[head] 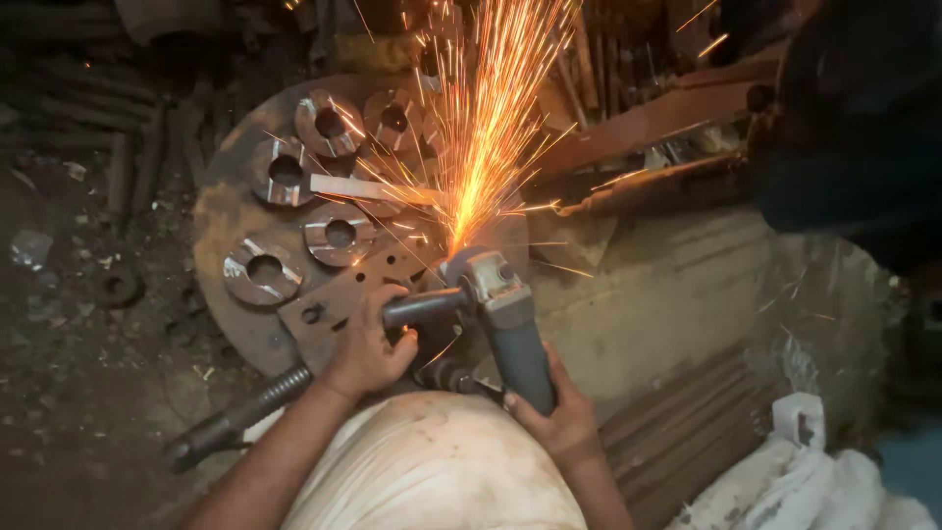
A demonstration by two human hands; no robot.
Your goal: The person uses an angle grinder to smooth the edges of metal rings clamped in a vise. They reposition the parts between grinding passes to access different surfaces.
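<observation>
Grey metal fills your grip: the angle grinder (pixel 496 314) sits at the middle of the view, its head pressed down near the edge of a round steel plate (pixel 221 226) that lies on the floor. Your right hand (pixel 549 412) wraps the grinder's body from behind, fingers (pixel 512 400) curled tight around it. Your left hand (pixel 371 348) holds the side handle (pixel 422 306) that juts out from the grinder's head, fingers closed firmly about the bar. A fan of orange sparks (pixel 481 128) shoots up and away from the grinder's head, across the far side of the plate.

Beyond the grinder, on the plate, lie several thick metal rings (pixel 339 234), each with a round hole; a flat metal strip (pixel 353 186) rests among them. Just beside the grinder's head, toward your left hand, sits a flat perforated piece (pixel 339 299) with small holes. A long threaded rod (pixel 231 422) runs out below your left forearm, away from the grinder. Rusty steel bars (pixel 657 118) lean past the grinder on its far right, and a white sack (pixel 795 481) lies well apart from it at the lower right.
</observation>
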